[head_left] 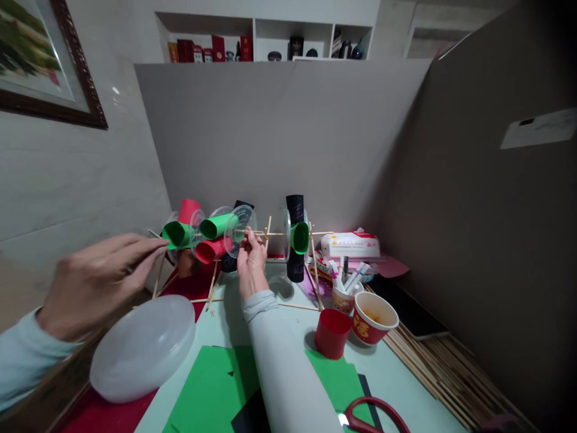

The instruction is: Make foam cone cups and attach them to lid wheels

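Note:
Across the table stands a frame of thin wooden sticks (315,270) carrying wheels of clear plastic discs with coloured paper tubes between them. My left hand (97,279) is closed in a pinch at the rim of a green paper tube (177,233) on the leftmost wheel. With its fingers around the horizontal wooden stick, my right hand (252,261) sits just right of a clear plastic disc (240,231). The middle wheel holds another green tube (216,226) and a red tube (211,250). On the right wheel are a green tube (300,238) and black tubes (296,267).
A whitish translucent oval object (144,349) lies front left. Green paper sheets (202,385) and red-handled scissors (378,412) lie in front. To the right are a red paper tube (332,334), a paper bowl (374,319), a cup of markers (346,297) and wooden sticks (433,373).

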Action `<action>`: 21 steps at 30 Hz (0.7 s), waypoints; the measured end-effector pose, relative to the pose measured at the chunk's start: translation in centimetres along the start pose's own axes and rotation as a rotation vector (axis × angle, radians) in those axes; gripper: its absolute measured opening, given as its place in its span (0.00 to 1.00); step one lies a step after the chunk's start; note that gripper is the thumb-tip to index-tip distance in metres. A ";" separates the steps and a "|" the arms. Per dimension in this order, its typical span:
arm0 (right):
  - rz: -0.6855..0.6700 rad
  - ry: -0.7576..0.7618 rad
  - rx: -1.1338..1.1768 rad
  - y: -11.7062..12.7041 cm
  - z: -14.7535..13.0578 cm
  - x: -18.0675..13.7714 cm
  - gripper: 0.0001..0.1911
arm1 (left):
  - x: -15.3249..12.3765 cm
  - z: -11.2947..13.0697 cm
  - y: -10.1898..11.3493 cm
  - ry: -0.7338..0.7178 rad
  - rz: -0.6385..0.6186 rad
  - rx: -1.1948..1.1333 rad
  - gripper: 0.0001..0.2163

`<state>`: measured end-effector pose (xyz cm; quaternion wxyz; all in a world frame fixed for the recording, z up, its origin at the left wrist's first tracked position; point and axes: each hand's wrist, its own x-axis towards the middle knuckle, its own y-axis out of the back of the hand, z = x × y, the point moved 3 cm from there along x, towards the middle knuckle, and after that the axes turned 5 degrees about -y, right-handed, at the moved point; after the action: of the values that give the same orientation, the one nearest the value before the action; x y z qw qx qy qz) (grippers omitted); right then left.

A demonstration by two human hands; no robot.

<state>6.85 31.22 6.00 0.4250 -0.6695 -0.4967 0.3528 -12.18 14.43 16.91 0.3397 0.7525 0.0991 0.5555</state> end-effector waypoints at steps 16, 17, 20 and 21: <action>-0.016 -0.036 -0.143 -0.1 0.2 0.3 0.16 | 14.1 8.2 -7.3 -0.293 -0.452 0.050 0.09; -0.014 -0.036 -0.142 -0.2 0.2 0.4 0.16 | 14.4 8.9 -8.0 -0.313 -0.493 0.068 0.07; -0.001 -0.040 -0.139 -0.2 0.4 0.8 0.16 | 15.0 10.0 -10.1 -0.336 -0.588 0.124 0.06; 0.003 -0.042 -0.139 -0.1 0.4 0.9 0.16 | 15.1 10.2 -10.6 -0.335 -0.612 0.140 0.08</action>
<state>6.70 32.18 5.90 0.3663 -0.6906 -0.5278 0.3322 4.99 26.22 20.40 0.4497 0.7899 0.3008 0.2888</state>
